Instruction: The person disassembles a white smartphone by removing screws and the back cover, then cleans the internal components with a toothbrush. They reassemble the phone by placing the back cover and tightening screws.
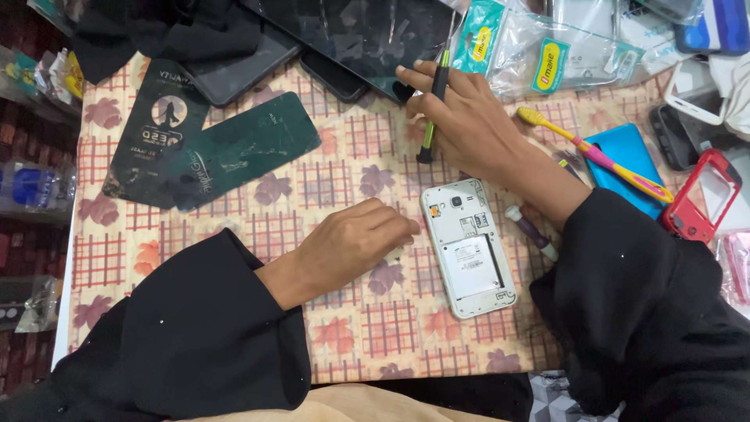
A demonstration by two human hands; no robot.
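A white phone (467, 246) lies face down on the checked floral tablecloth (234, 234) with its back cover off and the battery bay bare. My left hand (355, 242) rests just left of it, fingers curled, the fingertips pinching something small and pale near the phone's edge; what it is I cannot tell. My right hand (465, 117) hovers above the phone's top end, closed around a thin black screwdriver (432, 109) with a green tip, held nearly upright.
A dark green phone back (242, 152) and a black card (152, 129) lie at left. Dark phones and a tablet (367, 35) sit at the back. At right are a yellow-pink toothbrush (594, 152), a blue case (625, 160), a red case frame (703, 195), a purple pen-like tool (531, 232) and clear packets (547, 47).
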